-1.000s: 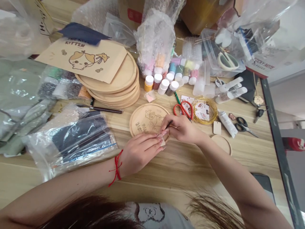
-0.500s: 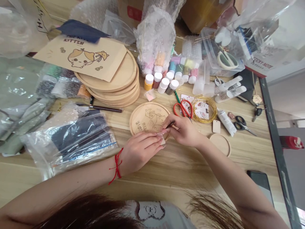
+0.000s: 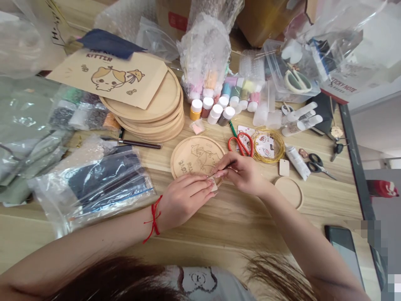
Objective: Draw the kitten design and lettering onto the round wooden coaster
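A small round wooden plate (image 3: 192, 154) with a drawn figure and lettering lies on the wooden table (image 3: 232, 217). My left hand (image 3: 183, 198), with a red string at the wrist, rests at the plate's near rim, fingers together and pressing a small pale piece against it. My right hand (image 3: 241, 169) is closed in a pinch on a thin dark tool, its tip touching the plate's right side next to my left fingertips.
Stacked larger wooden plates (image 3: 150, 113) carry a kitten envelope. Small paint bottles (image 3: 219, 108), red scissors (image 3: 241, 142), a gold wire coil (image 3: 269, 144), a glue tube (image 3: 297, 161), a small wooden disc (image 3: 290, 190), black scissors (image 3: 318, 165), plastic bags (image 3: 94, 184) and a phone (image 3: 344, 246) lie around.
My right hand has shifted slightly along the plate's right edge with the tool. My left hand stays pressed at the rim.
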The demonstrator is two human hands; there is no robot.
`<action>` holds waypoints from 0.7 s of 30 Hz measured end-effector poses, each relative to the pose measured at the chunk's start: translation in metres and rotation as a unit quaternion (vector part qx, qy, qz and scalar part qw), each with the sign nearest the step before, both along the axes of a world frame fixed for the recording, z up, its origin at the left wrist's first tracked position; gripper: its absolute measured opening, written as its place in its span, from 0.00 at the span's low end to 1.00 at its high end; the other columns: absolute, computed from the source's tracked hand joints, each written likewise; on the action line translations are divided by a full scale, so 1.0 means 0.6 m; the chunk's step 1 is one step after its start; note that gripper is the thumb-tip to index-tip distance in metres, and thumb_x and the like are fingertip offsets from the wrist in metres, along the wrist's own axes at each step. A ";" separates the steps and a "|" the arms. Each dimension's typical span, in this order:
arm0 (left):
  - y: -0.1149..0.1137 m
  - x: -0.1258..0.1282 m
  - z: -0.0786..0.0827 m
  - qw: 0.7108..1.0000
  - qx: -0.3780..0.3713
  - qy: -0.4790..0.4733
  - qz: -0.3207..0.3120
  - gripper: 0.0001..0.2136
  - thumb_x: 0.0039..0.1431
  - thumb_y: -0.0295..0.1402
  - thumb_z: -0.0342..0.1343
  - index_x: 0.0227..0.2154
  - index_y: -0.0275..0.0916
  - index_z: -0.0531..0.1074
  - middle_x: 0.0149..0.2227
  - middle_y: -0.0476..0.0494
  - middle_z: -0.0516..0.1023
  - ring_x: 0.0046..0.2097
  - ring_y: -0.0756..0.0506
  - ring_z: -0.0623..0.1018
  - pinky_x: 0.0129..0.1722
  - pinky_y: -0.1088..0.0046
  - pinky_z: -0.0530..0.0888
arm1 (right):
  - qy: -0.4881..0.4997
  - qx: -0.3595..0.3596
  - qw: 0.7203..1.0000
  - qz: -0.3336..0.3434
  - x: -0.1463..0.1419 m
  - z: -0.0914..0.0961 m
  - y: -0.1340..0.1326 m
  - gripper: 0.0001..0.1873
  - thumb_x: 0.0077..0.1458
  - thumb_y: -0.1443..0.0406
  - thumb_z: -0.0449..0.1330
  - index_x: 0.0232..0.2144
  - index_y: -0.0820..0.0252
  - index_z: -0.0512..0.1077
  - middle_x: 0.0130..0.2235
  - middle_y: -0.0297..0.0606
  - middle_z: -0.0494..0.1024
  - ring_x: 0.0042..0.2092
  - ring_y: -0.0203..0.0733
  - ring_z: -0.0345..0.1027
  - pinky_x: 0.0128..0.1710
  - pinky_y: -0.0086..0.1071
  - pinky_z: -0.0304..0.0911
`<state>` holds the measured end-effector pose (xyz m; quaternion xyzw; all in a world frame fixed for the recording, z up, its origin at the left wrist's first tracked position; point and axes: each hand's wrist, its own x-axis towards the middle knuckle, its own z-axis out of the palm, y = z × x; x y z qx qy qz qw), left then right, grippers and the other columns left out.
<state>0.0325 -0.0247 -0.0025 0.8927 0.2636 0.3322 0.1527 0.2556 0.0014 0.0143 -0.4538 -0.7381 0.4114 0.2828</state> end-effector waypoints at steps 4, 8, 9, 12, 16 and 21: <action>0.000 0.000 -0.001 1.000 0.003 -0.006 0.003 0.07 0.64 0.28 0.56 0.44 0.36 0.75 0.44 0.45 0.82 0.47 0.47 0.80 0.48 0.67 0.79 | -0.015 0.019 1.000 -0.001 0.000 -0.003 0.001 0.11 0.51 0.77 0.58 0.33 0.58 0.69 0.32 0.36 0.79 0.32 0.39 0.73 0.30 0.30 0.66; -0.002 0.000 -0.002 1.000 -0.002 -0.007 0.004 0.07 0.65 0.28 0.56 0.44 0.36 0.75 0.44 0.45 0.82 0.47 0.47 0.80 0.48 0.67 0.79 | -0.017 0.023 1.000 -0.008 -0.001 -0.004 -0.001 0.10 0.52 0.76 0.59 0.33 0.57 0.69 0.31 0.35 0.79 0.32 0.39 0.74 0.30 0.30 0.67; -0.002 0.001 -0.003 1.000 -0.003 -0.010 0.005 0.07 0.64 0.28 0.57 0.44 0.36 0.75 0.44 0.45 0.82 0.47 0.47 0.80 0.48 0.67 0.79 | -0.014 0.020 1.000 -0.008 -0.001 -0.004 -0.001 0.10 0.52 0.76 0.59 0.33 0.57 0.69 0.31 0.35 0.79 0.32 0.39 0.74 0.30 0.31 0.67; -0.003 0.001 -0.003 1.000 -0.007 -0.012 0.006 0.07 0.64 0.28 0.56 0.44 0.35 0.75 0.44 0.45 0.82 0.48 0.46 0.80 0.48 0.67 0.80 | 0.003 0.002 1.000 -0.008 -0.001 -0.004 -0.002 0.09 0.52 0.76 0.59 0.33 0.58 0.69 0.32 0.36 0.79 0.34 0.40 0.75 0.32 0.31 0.68; -0.001 0.000 -0.001 1.000 -0.012 -0.003 0.003 0.07 0.65 0.28 0.55 0.44 0.36 0.75 0.44 0.45 0.82 0.48 0.47 0.80 0.49 0.67 0.79 | 0.035 -0.018 0.999 -0.007 -0.001 -0.004 0.001 0.08 0.53 0.75 0.60 0.33 0.58 0.69 0.33 0.37 0.80 0.35 0.40 0.75 0.33 0.32 0.70; -0.001 0.000 0.000 1.000 -0.006 -0.004 0.001 0.07 0.65 0.28 0.56 0.44 0.36 0.75 0.44 0.45 0.82 0.48 0.47 0.80 0.49 0.67 0.79 | 0.033 -0.025 0.999 0.002 0.000 -0.004 0.004 0.09 0.52 0.76 0.59 0.33 0.57 0.69 0.33 0.37 0.79 0.34 0.40 0.74 0.31 0.31 0.69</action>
